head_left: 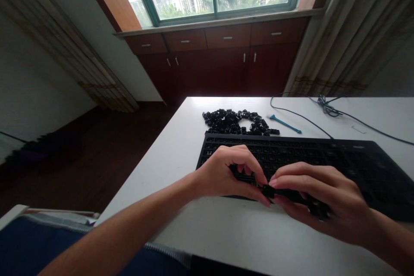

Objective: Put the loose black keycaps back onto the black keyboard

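A black keyboard (291,151) lies on the white table, its key positions showing as bare sockets on the left and middle. Over its front edge, my left hand (231,170) pinches a small black keycap (268,190) between thumb and index finger. From the other side, the fingertips of my right hand (326,198) meet the same keycap. Something dark (318,210) shows under the curled fingers of my right hand, too shadowed to name. Behind the keyboard lies a heap of loose black keycaps (226,120).
A small blue brush (285,124) lies behind the keyboard, right of the heap. The keyboard's black cable (300,112) runs to a tied bundle (328,107). A thin bent wire (358,130) lies farther right. The white table (155,172) ends at a left edge.
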`<state>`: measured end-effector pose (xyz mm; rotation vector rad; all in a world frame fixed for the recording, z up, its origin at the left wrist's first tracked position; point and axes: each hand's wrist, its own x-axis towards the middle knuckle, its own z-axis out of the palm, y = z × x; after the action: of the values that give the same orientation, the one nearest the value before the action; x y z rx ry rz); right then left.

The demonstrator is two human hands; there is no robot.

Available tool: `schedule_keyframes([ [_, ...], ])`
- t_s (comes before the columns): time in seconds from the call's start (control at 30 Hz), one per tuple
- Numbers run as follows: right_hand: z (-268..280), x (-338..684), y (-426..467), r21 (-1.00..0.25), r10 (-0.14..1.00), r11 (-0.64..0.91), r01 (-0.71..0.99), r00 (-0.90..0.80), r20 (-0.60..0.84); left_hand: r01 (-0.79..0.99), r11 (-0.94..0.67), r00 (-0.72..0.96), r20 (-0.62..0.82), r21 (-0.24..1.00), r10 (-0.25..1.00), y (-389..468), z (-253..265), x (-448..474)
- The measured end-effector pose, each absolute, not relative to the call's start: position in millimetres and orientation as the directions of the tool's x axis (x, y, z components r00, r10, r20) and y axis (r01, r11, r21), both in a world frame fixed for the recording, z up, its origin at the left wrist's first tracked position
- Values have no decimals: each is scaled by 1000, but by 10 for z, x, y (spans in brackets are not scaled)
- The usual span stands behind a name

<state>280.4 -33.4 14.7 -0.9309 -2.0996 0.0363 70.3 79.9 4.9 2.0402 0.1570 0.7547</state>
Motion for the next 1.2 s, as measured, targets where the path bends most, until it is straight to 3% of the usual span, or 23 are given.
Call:
schedule_keyframes([
  [0.9,144,2808,-333,-308,619,730,610,-401,675,-210,-575,786,486,791,382,782,61,713],
  [1.2,111,2814,-330,-323,637,712,623,-379,672,-144,-590,796,447,795,409,781,75,707],
])
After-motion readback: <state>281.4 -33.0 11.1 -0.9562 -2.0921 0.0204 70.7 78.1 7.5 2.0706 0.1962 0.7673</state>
